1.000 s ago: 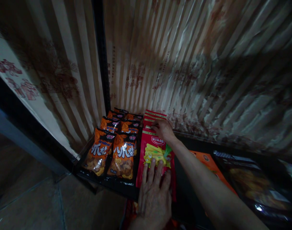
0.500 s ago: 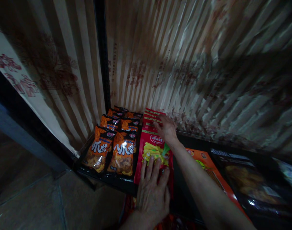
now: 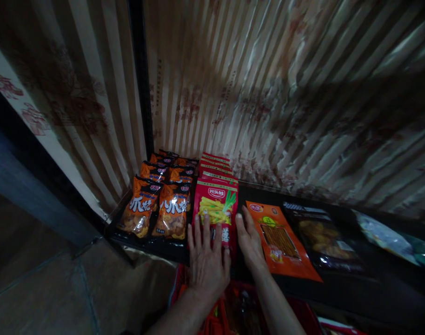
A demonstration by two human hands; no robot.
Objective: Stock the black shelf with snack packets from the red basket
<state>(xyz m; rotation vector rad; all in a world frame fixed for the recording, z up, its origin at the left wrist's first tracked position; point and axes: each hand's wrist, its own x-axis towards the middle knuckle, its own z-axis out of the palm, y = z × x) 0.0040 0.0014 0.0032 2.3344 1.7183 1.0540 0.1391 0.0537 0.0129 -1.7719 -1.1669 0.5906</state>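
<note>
On a dark shelf (image 3: 338, 288) lies a row of red snack packets (image 3: 216, 200), overlapping toward the back wall. My left hand (image 3: 206, 256) lies flat, fingers spread, on the lower part of the front red packet. My right hand (image 3: 250, 239) rests open on the shelf just right of that packet, fingers stretched forward along its edge. Neither hand grips anything.
Orange snack bags (image 3: 156, 200) fill two rows to the left of the red ones. An orange flat packet (image 3: 280, 239), a dark packet (image 3: 320, 237) and a pale bag (image 3: 390, 237) lie to the right. Striped paper covers the back wall (image 3: 268, 93). Red packaging (image 3: 233, 311) shows below the shelf.
My right hand drew back from the rear red packets to the shelf's front, beside the front packet. My left hand stayed flat on the front packet. The view shifted right.
</note>
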